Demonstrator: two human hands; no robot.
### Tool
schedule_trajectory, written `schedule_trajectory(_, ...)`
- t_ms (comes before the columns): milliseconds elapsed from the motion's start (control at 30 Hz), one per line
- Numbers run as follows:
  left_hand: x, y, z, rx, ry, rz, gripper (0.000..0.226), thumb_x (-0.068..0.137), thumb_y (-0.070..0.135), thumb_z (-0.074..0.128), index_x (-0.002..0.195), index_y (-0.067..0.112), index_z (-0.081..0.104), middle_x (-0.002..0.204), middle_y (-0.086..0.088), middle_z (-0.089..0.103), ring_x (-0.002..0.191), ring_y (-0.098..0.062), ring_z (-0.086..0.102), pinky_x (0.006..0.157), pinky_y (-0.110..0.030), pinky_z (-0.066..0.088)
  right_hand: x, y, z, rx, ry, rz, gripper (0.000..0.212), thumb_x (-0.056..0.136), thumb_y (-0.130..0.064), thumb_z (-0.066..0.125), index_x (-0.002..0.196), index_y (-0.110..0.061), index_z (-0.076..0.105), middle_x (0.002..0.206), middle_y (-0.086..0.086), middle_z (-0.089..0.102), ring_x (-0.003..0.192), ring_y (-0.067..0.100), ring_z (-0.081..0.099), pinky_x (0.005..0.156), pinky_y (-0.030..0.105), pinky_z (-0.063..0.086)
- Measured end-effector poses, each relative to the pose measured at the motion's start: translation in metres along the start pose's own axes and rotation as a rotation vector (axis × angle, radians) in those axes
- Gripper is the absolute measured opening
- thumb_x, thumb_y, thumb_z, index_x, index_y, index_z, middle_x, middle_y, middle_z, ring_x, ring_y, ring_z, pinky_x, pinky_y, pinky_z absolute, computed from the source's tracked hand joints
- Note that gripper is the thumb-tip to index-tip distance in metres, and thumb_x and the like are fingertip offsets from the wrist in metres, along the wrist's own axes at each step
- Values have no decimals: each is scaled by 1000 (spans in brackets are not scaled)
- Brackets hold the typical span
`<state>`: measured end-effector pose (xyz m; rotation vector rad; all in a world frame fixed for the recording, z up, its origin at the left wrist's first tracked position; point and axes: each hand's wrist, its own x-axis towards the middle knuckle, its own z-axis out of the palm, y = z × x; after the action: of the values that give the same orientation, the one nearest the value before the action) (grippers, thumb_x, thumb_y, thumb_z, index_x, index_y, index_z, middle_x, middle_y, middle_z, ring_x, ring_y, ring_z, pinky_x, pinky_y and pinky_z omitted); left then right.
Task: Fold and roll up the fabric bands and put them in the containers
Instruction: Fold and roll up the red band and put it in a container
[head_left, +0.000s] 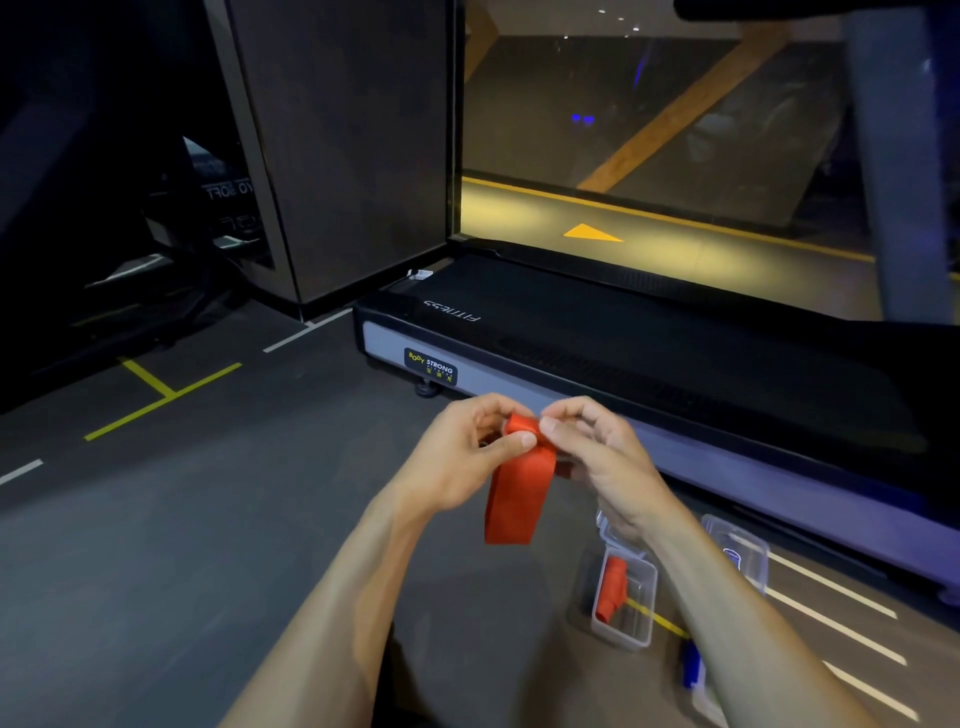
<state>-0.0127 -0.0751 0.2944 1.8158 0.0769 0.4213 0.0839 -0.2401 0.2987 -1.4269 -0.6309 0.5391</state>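
Together, left hand (462, 457) and right hand (597, 457) pinch red band (511, 493).

Matt red cloth band (511, 493); clear glossy plastic container (626, 605); dull grey floor (182, 519); ribbed black treadmill belt (649, 353).

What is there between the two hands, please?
In the head view, the rolled top of the red band sits between the left hand and right hand; both pinch it, and its loose end hangs below.

Red band (511, 493), black treadmill (649, 353), grey floor (208, 519), yellow lines (161, 400)
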Motion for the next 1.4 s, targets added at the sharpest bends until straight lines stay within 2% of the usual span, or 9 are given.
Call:
schedule_trajectory(167, -2, 1, 5, -75, 30, -52, 25, 94, 12, 73, 118, 11, 64, 95, -8, 73, 90, -20, 67, 87, -37, 54, -1, -3, 1, -66, 62, -108, 7, 94, -10, 71, 95, -4, 69, 80, 5, 72, 71, 10, 67, 69, 24, 53)
schedule_trajectory(333, -4, -1, 13, -105, -44, -121, 18, 98, 6, 66, 113, -4, 68, 90, -2, 76, 78, -7, 68, 74, -22, 53, 1, -4, 1, -31, 174, -158, 13, 92, -11, 74, 97, -1, 67, 97, 21, 73, 88, 23, 70, 88, 45, 57)
schedule_trajectory(467, -5, 5, 13, -148, -60, -129, 17, 101, 5, 60, 111, -7, 67, 83, -5, 75, 73, -11, 69, 69, -21, 54, 0, -3, 1, -63, 208, -192, 11, 91, -7, 75, 94, -2, 66, 95, 19, 73, 88, 23, 69, 85, 42, 57)
schedule_trajectory(700, -7, 12, 15, -190, -79, -142, 14, 102, 7, 58, 101, 11, 72, 88, -5, 76, 83, -19, 72, 76, -28, 58, -1, -3, 3, -108, 182, -198, 14, 88, 0, 76, 87, -5, 63, 81, 0, 70, 81, 17, 68, 71, 27, 57)
schedule_trajectory(867, -7, 10, 15, -125, -57, -155, 14, 103, 10, 58, 104, 5, 71, 85, 1, 73, 78, -11, 64, 73, -22, 50, -2, -5, 5, -137, 205, -161, 18, 85, 1, 77, 85, -2, 59, 90, 21, 67, 82, 24, 65, 73, 32, 58)
schedule_trajectory(967, -7, 10, 17, -115, -50, -168, 14, 103, 10, 59, 106, 1, 70, 86, -2, 69, 79, -12, 60, 72, -21, 47, -2, -5, 5, -143, 213, -150, 19, 84, 0, 78, 84, -4, 59, 82, 7, 67, 81, 21, 64, 78, 41, 57)
schedule_trajectory(1067, -8, 13, 19, -120, -56, -170, 16, 104, 15, 58, 102, 10, 73, 82, -2, 66, 76, -13, 58, 69, -21, 46, -2, -5, 5, -132, 228, -137, 21, 83, 0, 78, 80, -10, 60, 74, -10, 64, 79, 15, 62, 81, 46, 55)
schedule_trajectory(1167, -10, 17, 21, -117, -50, -163, 31, 105, 20, 56, 82, 27, 74, 69, 1, 66, 66, -14, 61, 63, -23, 50, -3, -7, 5, -113, 248, -137, 24, 83, -1, 79, 77, -14, 59, 74, -11, 65, 79, 11, 62, 82, 47, 54)
schedule_trajectory(1400, -9, 16, 18, -76, -57, -186, 35, 108, 20, 50, 81, 25, 71, 66, 0, 69, 58, -9, 62, 59, -23, 49, -3, -7, 5, -138, 225, -123, 22, 83, 1, 79, 81, -7, 58, 81, -3, 67, 72, 15, 65, 74, 37, 57)
